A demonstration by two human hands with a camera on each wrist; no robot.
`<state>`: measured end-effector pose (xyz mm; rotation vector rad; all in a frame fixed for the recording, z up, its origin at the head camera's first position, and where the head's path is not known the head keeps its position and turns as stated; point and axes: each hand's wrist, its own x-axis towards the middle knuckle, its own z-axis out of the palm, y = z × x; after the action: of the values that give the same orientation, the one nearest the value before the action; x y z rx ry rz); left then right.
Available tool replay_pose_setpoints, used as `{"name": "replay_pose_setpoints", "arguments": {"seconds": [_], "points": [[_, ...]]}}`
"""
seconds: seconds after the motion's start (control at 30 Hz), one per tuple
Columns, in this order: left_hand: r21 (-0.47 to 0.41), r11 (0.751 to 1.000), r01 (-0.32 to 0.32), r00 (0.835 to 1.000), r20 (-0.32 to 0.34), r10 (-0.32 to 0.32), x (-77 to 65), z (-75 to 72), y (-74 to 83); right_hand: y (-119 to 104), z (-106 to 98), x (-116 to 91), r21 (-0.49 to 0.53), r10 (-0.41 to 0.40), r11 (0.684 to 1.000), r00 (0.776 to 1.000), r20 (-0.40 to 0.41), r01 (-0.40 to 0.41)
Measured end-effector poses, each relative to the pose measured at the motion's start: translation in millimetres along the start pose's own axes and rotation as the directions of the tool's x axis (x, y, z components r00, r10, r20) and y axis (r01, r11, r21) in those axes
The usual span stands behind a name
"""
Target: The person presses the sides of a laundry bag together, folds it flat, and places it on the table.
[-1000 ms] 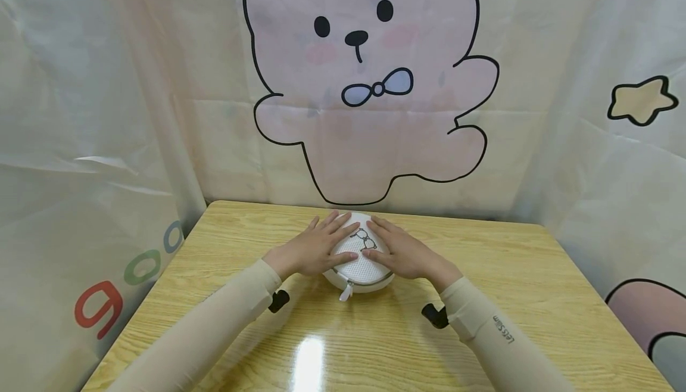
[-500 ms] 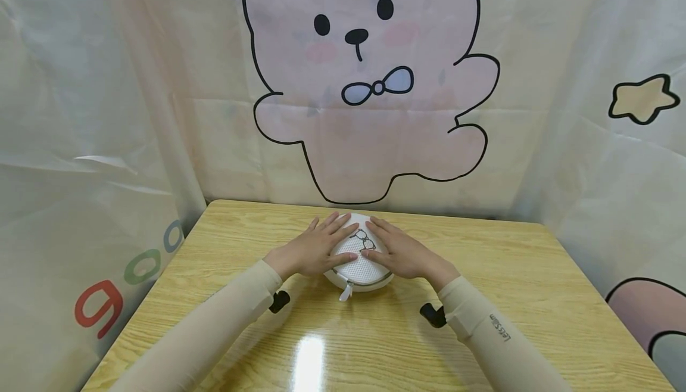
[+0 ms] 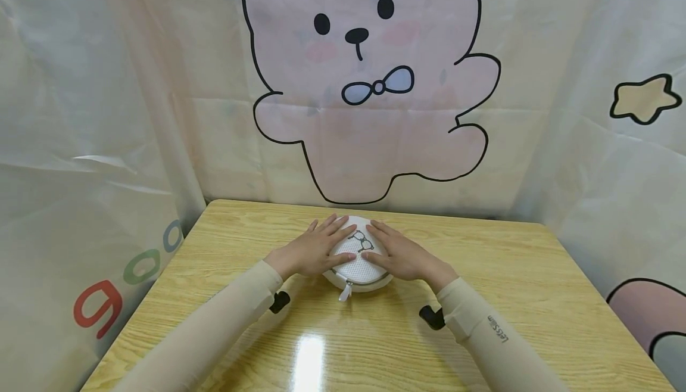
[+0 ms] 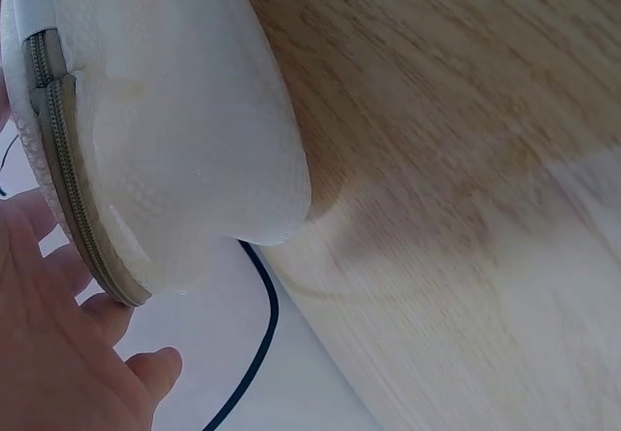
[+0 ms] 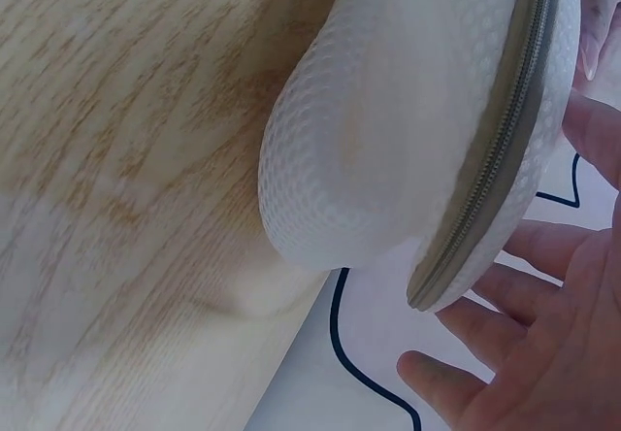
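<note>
A round white mesh wash bag with a glasses print on top stands near the back of the table. Its white zipper pull hangs at the front. My left hand rests on the bag's left side and my right hand on its right, fingers straight and spread, thumbs close together over the top. From the left wrist view, the bag's closed zipper runs along its upper edge, the left hand beside it. In the right wrist view the bag bulges below the zipper, near the right hand.
The wood-grain table carries a bright light reflection in front. Behind it hangs a curtain with a pink bear, and more printed curtains flank both sides. Black pieces show at both wrists, by the beige sleeves.
The bag has shifted very slightly left and toward the person under the hands. Both hands stay on it, nearly still.
</note>
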<state>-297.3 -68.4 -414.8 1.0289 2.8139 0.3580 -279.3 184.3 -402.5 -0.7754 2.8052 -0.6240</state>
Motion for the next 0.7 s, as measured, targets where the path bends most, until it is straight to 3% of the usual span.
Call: {"name": "replay_pose_setpoints", "arguments": {"seconds": [0.7], "points": [[-0.018, 1.000, 0.002, 1.000, -0.002, -0.002, 4.3, 18.9, -10.4, 9.6, 14.4, 3.7, 0.022, 0.015, 1.000, 1.000, 0.021, -0.016]]}}
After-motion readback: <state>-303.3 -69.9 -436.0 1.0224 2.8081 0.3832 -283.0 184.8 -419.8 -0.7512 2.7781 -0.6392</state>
